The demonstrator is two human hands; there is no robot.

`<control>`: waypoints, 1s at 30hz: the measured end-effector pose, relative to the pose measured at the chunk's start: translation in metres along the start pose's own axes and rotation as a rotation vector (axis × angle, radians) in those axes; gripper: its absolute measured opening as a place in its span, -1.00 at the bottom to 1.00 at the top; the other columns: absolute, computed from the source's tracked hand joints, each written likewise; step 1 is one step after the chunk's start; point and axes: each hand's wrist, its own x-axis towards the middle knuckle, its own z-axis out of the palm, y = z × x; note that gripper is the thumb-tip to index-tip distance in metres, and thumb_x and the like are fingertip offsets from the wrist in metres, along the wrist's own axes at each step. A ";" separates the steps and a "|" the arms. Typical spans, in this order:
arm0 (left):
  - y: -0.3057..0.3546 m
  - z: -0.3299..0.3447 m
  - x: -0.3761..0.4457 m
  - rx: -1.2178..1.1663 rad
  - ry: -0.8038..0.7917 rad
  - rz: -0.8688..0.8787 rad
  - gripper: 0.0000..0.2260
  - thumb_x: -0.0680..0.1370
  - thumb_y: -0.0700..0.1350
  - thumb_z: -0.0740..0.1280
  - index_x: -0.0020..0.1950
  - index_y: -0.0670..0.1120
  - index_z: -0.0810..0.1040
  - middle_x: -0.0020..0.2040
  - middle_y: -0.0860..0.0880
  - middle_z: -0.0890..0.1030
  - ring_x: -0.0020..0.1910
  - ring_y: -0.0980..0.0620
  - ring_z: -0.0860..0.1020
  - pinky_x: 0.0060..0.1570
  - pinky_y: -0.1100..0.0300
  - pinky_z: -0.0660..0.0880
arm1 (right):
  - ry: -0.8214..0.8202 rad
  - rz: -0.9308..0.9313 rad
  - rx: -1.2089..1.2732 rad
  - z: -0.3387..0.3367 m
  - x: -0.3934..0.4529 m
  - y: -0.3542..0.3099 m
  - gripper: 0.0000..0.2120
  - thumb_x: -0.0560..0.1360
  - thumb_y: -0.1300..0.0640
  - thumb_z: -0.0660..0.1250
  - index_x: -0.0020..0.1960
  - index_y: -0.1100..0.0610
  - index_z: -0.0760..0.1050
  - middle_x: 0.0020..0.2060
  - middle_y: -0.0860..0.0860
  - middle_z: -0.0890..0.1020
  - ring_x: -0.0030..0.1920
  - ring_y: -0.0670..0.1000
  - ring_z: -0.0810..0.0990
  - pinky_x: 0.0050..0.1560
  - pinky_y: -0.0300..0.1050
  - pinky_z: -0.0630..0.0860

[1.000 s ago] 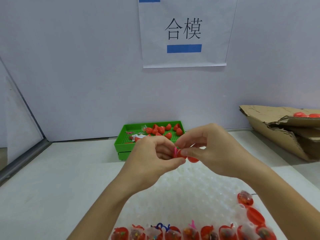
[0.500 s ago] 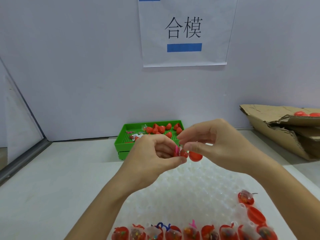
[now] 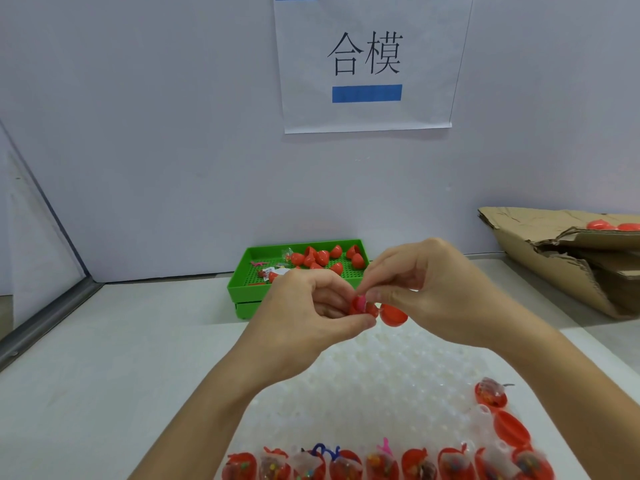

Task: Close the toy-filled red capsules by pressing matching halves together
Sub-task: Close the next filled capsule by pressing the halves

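Left hand [image 3: 308, 306] and right hand [image 3: 433, 289] pinching glossy red capsule [image 3: 391, 315], bumpy white tray [image 3: 381, 375]

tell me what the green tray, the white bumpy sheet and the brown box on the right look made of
Green tray: looks like moulded plastic, matte, with a perforated floor.
White bumpy sheet: apparently thin translucent plastic, glossy on its rounded bumps.
Brown box: corrugated cardboard, dull, with torn fluted edges showing.

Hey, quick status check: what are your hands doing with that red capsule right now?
Left hand grips filled capsule half. Right hand holds empty half alongside, not yet pressed on. Pink toy pokes out at the seam.
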 end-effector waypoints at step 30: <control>0.002 0.001 -0.002 -0.002 -0.033 0.031 -0.83 0.39 -0.10 0.59 -0.08 -0.04 0.68 -0.19 0.05 0.72 -0.17 0.09 0.70 -0.05 0.16 0.65 | -0.084 0.011 -0.013 -0.007 -0.004 -0.009 -0.81 0.43 0.33 0.49 -0.21 0.04 0.71 -0.25 -0.06 0.72 -0.22 -0.05 0.72 -0.10 -0.10 0.66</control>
